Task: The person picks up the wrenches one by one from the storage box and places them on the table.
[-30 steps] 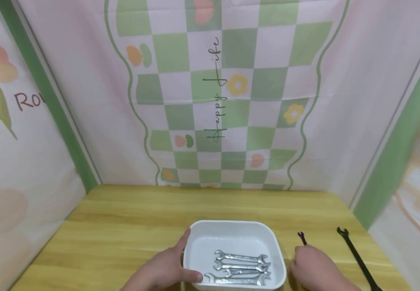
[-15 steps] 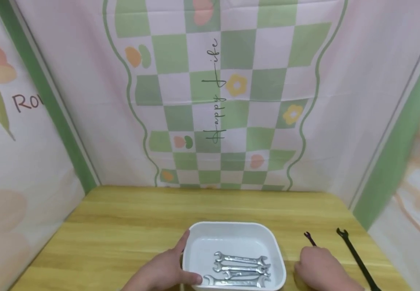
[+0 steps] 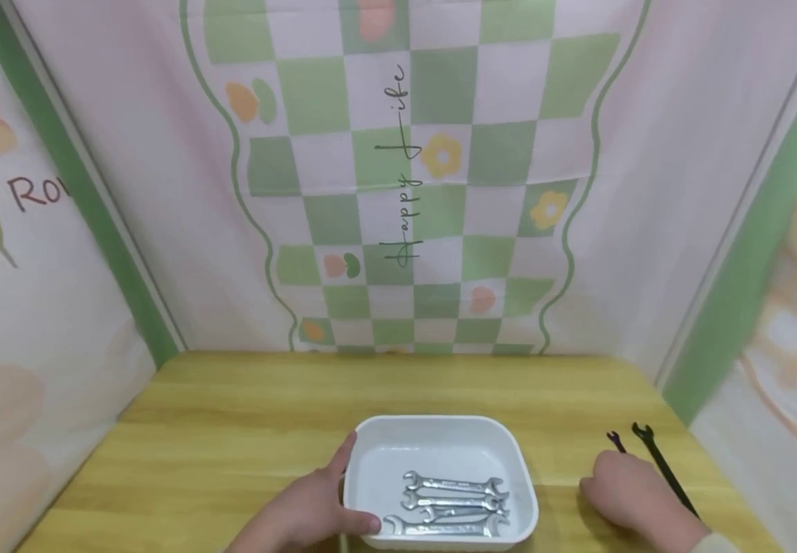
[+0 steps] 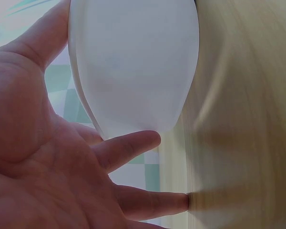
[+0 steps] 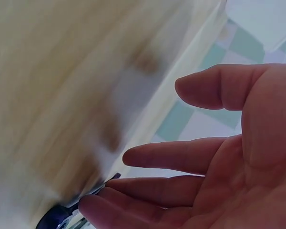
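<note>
A white plastic box (image 3: 385,457) stands at the front middle of the table. Several silver open-end wrenches (image 3: 452,485) lie in its near right part. My left hand (image 3: 305,507) holds the box's left end, thumb at the near corner and index finger along the far side. At right, a small dark purple wrench (image 3: 616,441) shows its open end past my right hand (image 3: 629,491), which covers the rest. In the right wrist view my thumb stands apart and the fingers are loosely extended, fingertips right at a dark wrench (image 5: 55,217). A long black wrench (image 3: 668,472) lies just right of that hand.
The wooden table (image 3: 267,392) ends at a checked cloth (image 3: 440,207) hanging behind it. Further cloth panels hang at left and right, close to the table's sides.
My right hand has moved to the right with the small purple wrench, closer to the black one. The left hand stays at the box. The head view has shifted slightly.
</note>
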`<move>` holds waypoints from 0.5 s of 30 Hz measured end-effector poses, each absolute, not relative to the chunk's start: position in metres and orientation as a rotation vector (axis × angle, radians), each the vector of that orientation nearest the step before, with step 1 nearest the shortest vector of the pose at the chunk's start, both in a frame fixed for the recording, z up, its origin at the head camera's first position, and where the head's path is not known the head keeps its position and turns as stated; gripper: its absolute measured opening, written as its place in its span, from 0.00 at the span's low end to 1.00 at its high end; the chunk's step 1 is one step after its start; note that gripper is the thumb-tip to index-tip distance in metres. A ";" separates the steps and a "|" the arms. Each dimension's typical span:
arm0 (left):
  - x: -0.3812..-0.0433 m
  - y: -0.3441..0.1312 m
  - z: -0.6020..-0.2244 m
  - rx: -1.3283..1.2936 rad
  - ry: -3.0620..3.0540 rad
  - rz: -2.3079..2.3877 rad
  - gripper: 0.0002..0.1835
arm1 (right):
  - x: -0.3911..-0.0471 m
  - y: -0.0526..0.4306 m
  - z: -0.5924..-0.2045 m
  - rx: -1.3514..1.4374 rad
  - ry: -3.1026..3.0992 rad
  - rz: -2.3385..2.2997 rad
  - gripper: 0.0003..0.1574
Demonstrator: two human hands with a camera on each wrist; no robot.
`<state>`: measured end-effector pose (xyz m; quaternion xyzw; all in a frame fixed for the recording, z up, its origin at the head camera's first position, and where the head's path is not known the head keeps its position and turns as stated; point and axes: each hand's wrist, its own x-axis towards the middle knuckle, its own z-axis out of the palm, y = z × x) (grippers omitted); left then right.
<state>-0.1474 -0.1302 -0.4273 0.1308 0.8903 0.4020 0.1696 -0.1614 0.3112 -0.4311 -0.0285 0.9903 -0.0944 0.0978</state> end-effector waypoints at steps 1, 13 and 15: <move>-0.147 -0.131 -0.426 0.363 2.529 1.149 0.70 | -0.163 0.313 -0.431 -0.089 2.937 -0.277 0.16; -0.142 -0.134 -0.428 0.341 2.548 1.118 0.70 | -0.170 0.322 -0.436 -0.094 2.935 -0.249 0.18; -0.143 -0.133 -0.428 0.355 2.556 1.108 0.70 | -0.171 0.324 -0.437 -0.095 2.929 -0.247 0.18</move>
